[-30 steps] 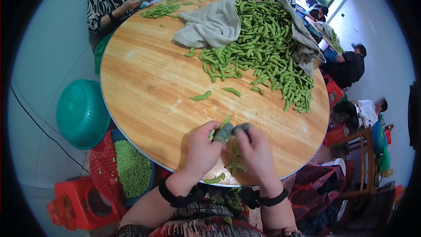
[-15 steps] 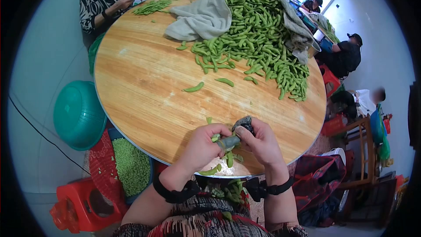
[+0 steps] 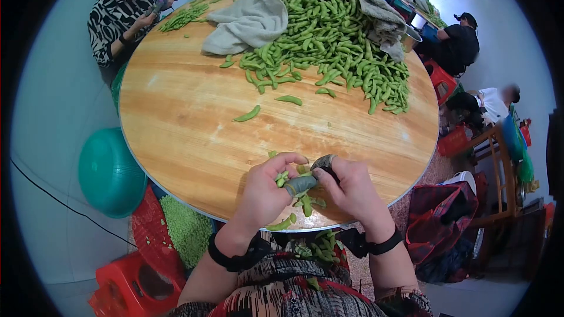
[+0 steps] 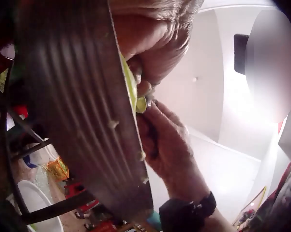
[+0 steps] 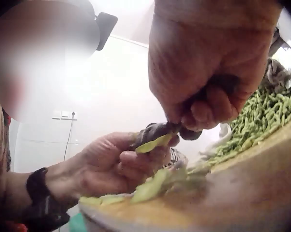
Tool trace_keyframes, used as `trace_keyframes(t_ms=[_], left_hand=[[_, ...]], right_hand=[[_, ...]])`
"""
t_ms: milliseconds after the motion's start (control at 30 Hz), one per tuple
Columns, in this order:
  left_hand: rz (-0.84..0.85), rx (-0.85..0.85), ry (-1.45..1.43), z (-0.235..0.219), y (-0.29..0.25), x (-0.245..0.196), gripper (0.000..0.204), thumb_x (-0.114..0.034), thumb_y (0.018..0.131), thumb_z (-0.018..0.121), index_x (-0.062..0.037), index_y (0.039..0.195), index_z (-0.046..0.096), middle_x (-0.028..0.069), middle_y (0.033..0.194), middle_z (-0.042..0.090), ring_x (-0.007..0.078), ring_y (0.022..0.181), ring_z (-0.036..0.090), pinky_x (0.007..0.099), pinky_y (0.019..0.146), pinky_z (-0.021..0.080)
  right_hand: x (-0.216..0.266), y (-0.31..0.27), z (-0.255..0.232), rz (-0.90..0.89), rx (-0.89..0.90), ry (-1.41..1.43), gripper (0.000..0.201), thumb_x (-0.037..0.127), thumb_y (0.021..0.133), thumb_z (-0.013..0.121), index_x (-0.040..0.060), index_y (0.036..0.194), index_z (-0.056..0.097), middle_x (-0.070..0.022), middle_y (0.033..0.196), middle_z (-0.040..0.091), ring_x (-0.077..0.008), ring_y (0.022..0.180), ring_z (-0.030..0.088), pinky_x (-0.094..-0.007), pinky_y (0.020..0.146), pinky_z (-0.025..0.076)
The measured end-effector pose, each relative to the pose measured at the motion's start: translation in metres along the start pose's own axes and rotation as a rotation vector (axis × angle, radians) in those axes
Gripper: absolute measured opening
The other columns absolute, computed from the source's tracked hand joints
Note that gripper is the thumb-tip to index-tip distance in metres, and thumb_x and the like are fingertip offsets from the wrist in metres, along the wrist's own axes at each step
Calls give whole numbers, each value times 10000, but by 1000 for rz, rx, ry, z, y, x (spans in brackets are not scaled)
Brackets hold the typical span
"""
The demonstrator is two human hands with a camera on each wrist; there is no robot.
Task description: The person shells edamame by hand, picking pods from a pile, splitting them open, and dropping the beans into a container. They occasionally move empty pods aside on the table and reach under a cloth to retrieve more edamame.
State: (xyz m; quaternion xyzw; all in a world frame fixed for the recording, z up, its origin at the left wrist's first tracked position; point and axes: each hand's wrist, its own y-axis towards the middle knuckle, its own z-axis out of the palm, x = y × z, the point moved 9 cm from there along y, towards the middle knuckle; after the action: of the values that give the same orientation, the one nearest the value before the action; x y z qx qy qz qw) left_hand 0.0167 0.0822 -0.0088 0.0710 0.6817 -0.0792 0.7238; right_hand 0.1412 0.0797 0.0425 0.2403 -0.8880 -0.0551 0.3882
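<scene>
Near the front edge of the round wooden table (image 3: pixel 176 141), the left hand (image 3: pixel 267 191) grips a green pod (image 5: pixel 154 143), its thumb wrapped in a grey covering; pale beans (image 3: pixel 282 178) show among its curled fingers. Right against it, the right hand (image 3: pixel 352 191) pinches at the pod's end, dark coverings on its fingertips. Below both hands lie several pods or husks (image 3: pixel 306 205) and one pod (image 3: pixel 283 223) at the table edge. In the right wrist view the right hand (image 5: pixel 208 72) is above the left hand (image 5: pixel 111 162), their fingertips meeting.
A large heap of pods (image 3: pixel 329 29) lies at the back beside a grey cloth (image 3: pixel 249 20). Left of the table are a green basin (image 3: pixel 111 173), a container of shelled beans (image 3: pixel 187 229) and a red stool (image 3: pixel 138 282). A person (image 3: pixel 126 9) sits at the back left.
The head view has shifted, so the table sits higher and further left. The hands, apart a second ago, came together and remain so, with beans now more visible in the left fingers.
</scene>
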Motion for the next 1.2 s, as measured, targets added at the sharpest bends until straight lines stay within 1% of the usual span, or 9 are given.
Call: trace_keyframes(t_ms=[133, 200, 367, 567, 733, 800, 933, 1133, 1200], left_hand=[[-67, 148, -310, 8, -4, 2, 229, 50, 758, 599, 19, 985, 605, 31, 781, 588, 37, 625, 509, 173, 506, 391], [-32, 257, -751, 11, -4, -2, 215, 74, 769, 551, 20, 974, 589, 57, 781, 580, 43, 568, 483, 166, 462, 353], [-113, 132, -860, 0, 1, 2, 200, 78, 795, 498, 37, 978, 569, 78, 785, 584, 56, 498, 454, 177, 428, 338], [-73, 37, -586, -1, 0, 7, 198, 55, 817, 496, 14, 988, 585, 60, 777, 585, 54, 528, 471, 166, 441, 338], [-22, 128, -341, 7, -4, -9, 231, 21, 819, 533, -20, 1034, 607, 43, 783, 596, 69, 571, 500, 173, 494, 380], [492, 176, 141, 13, -10, -45, 258, 10, 805, 562, -22, 1058, 604, 39, 779, 603, 84, 596, 519, 192, 528, 409], [539, 226, 144, 24, -12, -47, 224, 20, 786, 570, -11, 1006, 598, 40, 769, 602, 104, 613, 532, 206, 552, 426], [97, 163, -76, 16, -5, -6, 178, 1, 814, 525, -46, 985, 507, 24, 714, 561, 69, 574, 501, 178, 448, 362], [-145, -16, -553, -1, 3, 14, 196, -19, 834, 495, -63, 1025, 492, 28, 738, 540, 52, 532, 442, 158, 396, 280]], right_hand=[[-22, -10, 17, 167, 6, 478, 145, 141, 873, 546, 4, 828, 555, -31, 562, 505, -144, 495, 512, -288, 467, 402], [-19, -18, 48, 386, 149, 1059, 169, 150, 895, 527, -3, 829, 552, 24, 581, 480, -63, 539, 477, -240, 475, 390], [19, -8, 22, -40, -118, 333, 150, 127, 833, 590, 23, 941, 579, -132, 682, 565, -276, 555, 563, -338, 499, 441], [33, -10, 4, -240, -70, -106, 145, 148, 800, 609, 27, 832, 536, -134, 645, 544, -317, 563, 556, -388, 486, 434], [17, -4, -4, -93, 139, 34, 203, 182, 800, 608, 10, 775, 502, -172, 593, 520, -338, 551, 545, -391, 486, 425], [19, -2, -6, -87, 189, 116, 207, 173, 803, 606, 1, 763, 500, -180, 582, 511, -344, 556, 543, -389, 497, 421], [8, -6, -2, 13, 308, 216, 201, 172, 809, 599, -3, 770, 508, -180, 588, 514, -349, 560, 542, -386, 505, 419], [15, -13, -4, -26, 155, 123, 177, 166, 808, 600, 1, 786, 540, -158, 630, 536, -315, 538, 537, -348, 507, 424], [20, -11, -18, -5, 52, 215, 140, 137, 803, 607, 6, 789, 558, -147, 644, 545, -292, 532, 541, -332, 512, 428]])
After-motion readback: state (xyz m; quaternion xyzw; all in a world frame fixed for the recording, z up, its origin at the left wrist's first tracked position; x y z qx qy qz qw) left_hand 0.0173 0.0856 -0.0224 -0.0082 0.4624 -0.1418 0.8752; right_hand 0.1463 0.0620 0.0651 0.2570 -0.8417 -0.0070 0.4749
